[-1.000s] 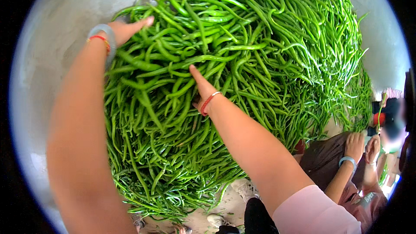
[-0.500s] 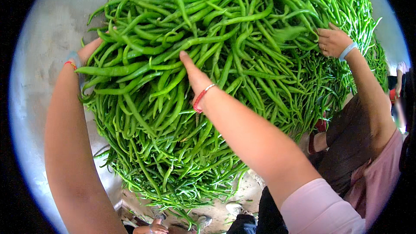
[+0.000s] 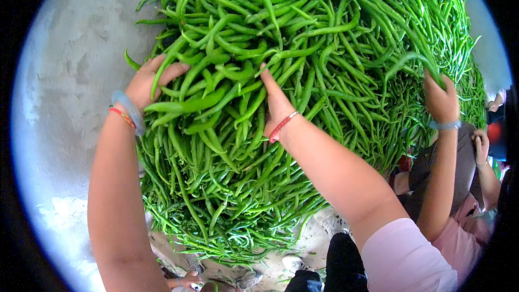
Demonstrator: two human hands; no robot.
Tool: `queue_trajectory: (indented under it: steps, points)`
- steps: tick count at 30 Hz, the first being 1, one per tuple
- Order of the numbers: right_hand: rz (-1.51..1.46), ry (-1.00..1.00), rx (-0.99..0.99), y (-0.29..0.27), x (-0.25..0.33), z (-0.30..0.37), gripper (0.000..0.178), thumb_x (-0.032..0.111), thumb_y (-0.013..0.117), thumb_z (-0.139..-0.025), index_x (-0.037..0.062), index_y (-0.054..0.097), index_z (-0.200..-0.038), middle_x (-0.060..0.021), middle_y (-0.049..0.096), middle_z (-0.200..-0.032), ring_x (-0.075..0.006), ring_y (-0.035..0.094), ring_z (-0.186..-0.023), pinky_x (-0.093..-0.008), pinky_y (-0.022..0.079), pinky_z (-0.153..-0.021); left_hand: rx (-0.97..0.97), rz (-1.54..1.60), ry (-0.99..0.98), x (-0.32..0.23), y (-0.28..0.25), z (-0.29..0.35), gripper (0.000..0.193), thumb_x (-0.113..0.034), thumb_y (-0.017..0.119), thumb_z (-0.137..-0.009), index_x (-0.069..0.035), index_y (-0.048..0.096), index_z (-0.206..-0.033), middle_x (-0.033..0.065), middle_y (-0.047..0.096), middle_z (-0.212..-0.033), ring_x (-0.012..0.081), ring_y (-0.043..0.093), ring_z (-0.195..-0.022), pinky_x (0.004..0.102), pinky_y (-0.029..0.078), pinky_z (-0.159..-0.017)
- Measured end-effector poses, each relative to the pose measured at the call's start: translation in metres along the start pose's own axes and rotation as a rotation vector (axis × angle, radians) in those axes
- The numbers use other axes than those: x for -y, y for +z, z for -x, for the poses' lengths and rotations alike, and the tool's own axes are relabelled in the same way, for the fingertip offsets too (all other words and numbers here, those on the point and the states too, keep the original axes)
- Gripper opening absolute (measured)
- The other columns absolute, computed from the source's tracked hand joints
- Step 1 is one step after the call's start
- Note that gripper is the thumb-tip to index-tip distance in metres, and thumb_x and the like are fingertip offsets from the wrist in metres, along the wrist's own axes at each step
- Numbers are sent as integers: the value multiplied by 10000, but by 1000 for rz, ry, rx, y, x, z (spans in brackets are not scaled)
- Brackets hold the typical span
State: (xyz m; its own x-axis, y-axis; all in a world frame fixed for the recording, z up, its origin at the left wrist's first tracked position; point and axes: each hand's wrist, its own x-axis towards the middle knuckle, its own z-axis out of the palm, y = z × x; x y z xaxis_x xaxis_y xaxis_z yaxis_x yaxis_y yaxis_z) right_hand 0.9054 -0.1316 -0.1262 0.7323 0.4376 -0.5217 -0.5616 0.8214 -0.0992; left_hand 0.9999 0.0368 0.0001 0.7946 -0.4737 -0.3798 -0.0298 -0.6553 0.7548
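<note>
A large heap of long green chili peppers (image 3: 216, 194) fills the middle of the view. At its left side my left hand (image 3: 148, 84) is closed round some peppers, with its fingers curled over them. My right hand (image 3: 279, 105) is pushed into the heap, its thumb stretched upward and its other fingers hidden among the peppers it grips. A loose bundle of peppers (image 3: 200, 100) lies between my two hands, tips pointing left.
On the right a co-worker's hand (image 3: 440, 97) holds several peppers by the heap. Another person's hand (image 3: 480, 146) rests on a knee behind it. Grey smooth surface (image 3: 70, 86) lies left of the heap. Shoes (image 3: 294, 262) and a dark-trousered leg (image 3: 343, 262) show below.
Both my hands have shifted right with the peppers between them, and my left hand's fingers have come into sight. The co-worker's hand has moved down and now holds peppers.
</note>
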Motion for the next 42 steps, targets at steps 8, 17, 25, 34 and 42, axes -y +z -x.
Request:
queue_trajectory:
  steps: [8,17,25,34,42]
  points:
    - [19,63,-159,23,1,-3,599,571,456,-668,113,481,-1053,-91,496,-1048,-259,480,-916,-453,359,-790,29,407,-204,17,-11,4,435,-250,515,-719,-107,409,-1116,68,433,-1095,164,443,-974,292,366,-818]
    - [44,-32,-181,1,-28,13,582,565,332,-744,125,420,-1116,-77,459,-1103,-245,433,-1005,-436,317,-859,-387,-222,37,11,41,42,633,-362,629,-536,-64,461,-1068,252,273,-1206,329,169,-1177,375,169,-949]
    - [0,127,146,20,-13,19,540,502,333,-765,118,398,-1139,-85,448,-1118,-250,437,-1013,-435,315,-874,-461,-418,66,22,42,36,655,-357,629,-583,-59,408,-1122,197,316,-1203,301,176,-1180,364,175,-947]
    - [69,50,77,13,-34,52,493,451,295,-800,121,369,-1159,-78,427,-1139,-233,435,-1020,-418,333,-874,-575,-486,235,3,79,67,676,-353,647,-493,-83,441,-1077,166,386,-1125,317,369,-1046,388,316,-858]
    - [-42,-88,140,-17,-51,69,328,286,433,-796,106,460,-1068,-42,537,-972,-182,524,-863,-349,440,-745,-641,-535,263,-36,123,99,627,-220,657,-434,-102,480,-1024,127,413,-1063,296,419,-957,400,279,-864]
